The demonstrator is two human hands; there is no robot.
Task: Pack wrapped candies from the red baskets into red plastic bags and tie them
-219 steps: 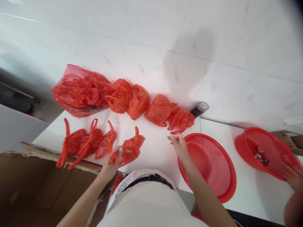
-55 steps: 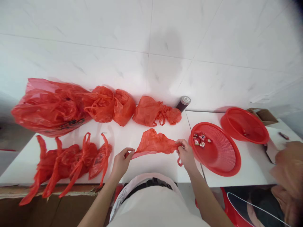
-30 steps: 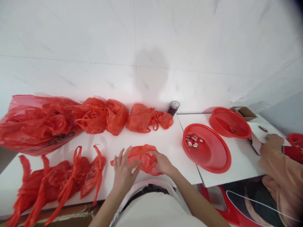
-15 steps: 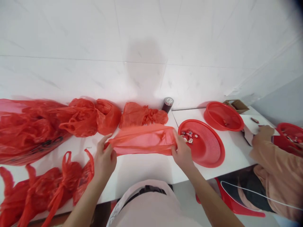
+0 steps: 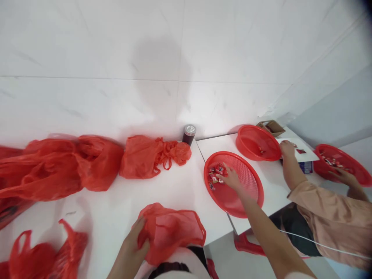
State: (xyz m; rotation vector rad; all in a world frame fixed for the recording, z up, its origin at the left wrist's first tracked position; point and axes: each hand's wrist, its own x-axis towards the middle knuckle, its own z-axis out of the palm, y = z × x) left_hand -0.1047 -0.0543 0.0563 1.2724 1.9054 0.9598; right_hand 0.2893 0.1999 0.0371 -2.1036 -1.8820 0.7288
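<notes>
My left hand [image 5: 136, 241] is closed on a thin red plastic bag [image 5: 177, 228], which lies loosely open at the table's front edge, against my body. My right hand [image 5: 231, 177] is inside a red mesh basket [image 5: 252, 176]. Its thumb and fingers are apart over several small red-and-white packets [image 5: 215, 179] gathered on the basket's left side. The fingertips are at the packets; I cannot tell whether any is gripped.
Filled red bags [image 5: 99, 162] line the wall, with a tied red bag [image 5: 139, 159] beside a dark cup [image 5: 189, 134]. More knotted bags [image 5: 46, 255] lie front left. At right stand a red basin [image 5: 257, 142], a cardboard box [image 5: 271, 127] and a co-worker [image 5: 328, 213] with another basin [image 5: 345, 162].
Both hands held the bag stretched between them; my right hand has let go and moved right into the basket. The bag came down toward me in my left hand. The view turned right.
</notes>
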